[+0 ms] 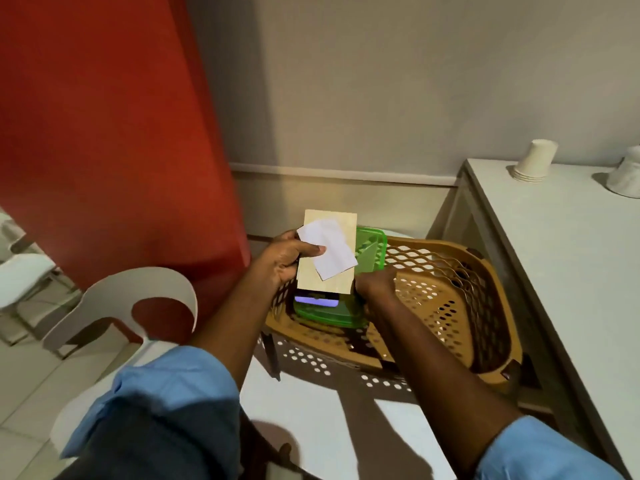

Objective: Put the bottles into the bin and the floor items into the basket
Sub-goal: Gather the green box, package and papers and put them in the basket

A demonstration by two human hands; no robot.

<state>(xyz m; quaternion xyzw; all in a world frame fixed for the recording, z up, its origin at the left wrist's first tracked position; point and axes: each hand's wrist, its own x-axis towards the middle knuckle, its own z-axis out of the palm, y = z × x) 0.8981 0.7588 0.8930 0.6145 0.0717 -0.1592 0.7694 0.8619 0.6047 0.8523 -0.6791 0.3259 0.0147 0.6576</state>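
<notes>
A tan perforated plastic basket [446, 299] sits tilted on a white table. My left hand [287, 258] grips a beige flat board [332, 278] with a white paper slip [332, 252] pinned on top by the thumb, held over the basket's left end. Under the board a phone with a lit screen [316, 301] peeks out. My right hand [375, 284] is at the board's lower right corner, fingers closed around a green plastic container [372, 247] whose lower part [329, 317] lies in the basket. No bottles or bin are visible.
A white plastic chair [114, 306] stands at the left in front of a red wall panel [114, 133]. On the white counter [571, 258] at the right are a stack of upturned paper cups [533, 161] and a white object [627, 174].
</notes>
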